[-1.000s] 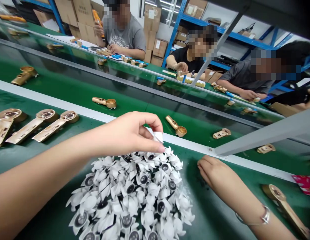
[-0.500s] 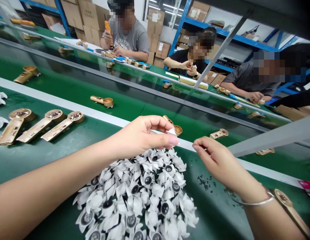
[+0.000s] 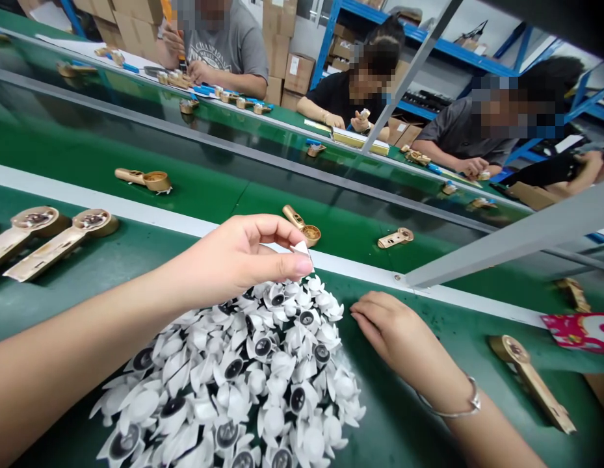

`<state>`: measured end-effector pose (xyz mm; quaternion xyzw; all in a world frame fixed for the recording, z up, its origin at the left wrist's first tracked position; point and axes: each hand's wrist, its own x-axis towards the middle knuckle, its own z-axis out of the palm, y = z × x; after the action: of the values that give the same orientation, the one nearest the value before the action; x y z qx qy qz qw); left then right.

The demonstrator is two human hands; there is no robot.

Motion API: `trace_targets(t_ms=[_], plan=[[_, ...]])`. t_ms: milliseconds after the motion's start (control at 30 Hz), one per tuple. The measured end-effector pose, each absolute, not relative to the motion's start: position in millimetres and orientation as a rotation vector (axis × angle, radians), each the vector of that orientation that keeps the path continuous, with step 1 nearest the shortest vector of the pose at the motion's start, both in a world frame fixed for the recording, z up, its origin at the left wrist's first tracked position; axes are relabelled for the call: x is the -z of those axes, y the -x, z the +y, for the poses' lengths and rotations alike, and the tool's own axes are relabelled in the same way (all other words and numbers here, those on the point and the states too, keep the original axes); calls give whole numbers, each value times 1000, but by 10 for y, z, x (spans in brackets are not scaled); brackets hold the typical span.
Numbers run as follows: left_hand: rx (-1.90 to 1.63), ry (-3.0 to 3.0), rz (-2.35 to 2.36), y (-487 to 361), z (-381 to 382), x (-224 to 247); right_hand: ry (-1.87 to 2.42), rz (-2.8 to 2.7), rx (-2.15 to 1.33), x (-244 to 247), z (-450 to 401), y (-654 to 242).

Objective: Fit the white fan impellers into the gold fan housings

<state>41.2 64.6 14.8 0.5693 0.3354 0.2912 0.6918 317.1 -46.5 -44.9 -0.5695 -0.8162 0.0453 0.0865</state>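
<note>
My left hand (image 3: 267, 253) pinches a small white fan blade (image 3: 303, 250) between thumb and fingertips, above the near edge of the white strip. Below it spreads a big heap of white fan blades (image 3: 257, 380), some showing round black hubs. My right hand (image 3: 394, 328) is down at the green tabletop, to the right of the heap, palm down with its fingers together. What its fingertips hold, if anything, is hidden. The hand covers the spot where small black bits lay.
Gold fan housings (image 3: 62, 244) lie at the left, with another housing (image 3: 530, 380) at the right. More gold parts (image 3: 144, 179) rest on the green belt (image 3: 209, 195) beyond the white strip. A grey post (image 3: 516, 237) slants in at the right, near a pink packet (image 3: 582, 333). Several co-workers sit across.
My right hand has lowered to the tabletop over the black bits. My left hand still holds the fan blade. The whole view has shifted, so things appear further left.
</note>
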Motion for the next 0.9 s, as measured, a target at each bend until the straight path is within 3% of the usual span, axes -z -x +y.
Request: trace_targets(t_ms=[233,400,567,900], plan=[[-619,-1233,716,-410,587,-136,1792,-2786,381,398,-475,-2869],[-631,-1200,679,-425,550,-116,1837,-2641,154,259,-245,-2805],[-613,-1145,595,-454,518,-46,1482,-2077,-225,-176,-126,-2554],[-599,-1043,491,-483,506,2,1268,-2087,-94,-158,-164,-2389]])
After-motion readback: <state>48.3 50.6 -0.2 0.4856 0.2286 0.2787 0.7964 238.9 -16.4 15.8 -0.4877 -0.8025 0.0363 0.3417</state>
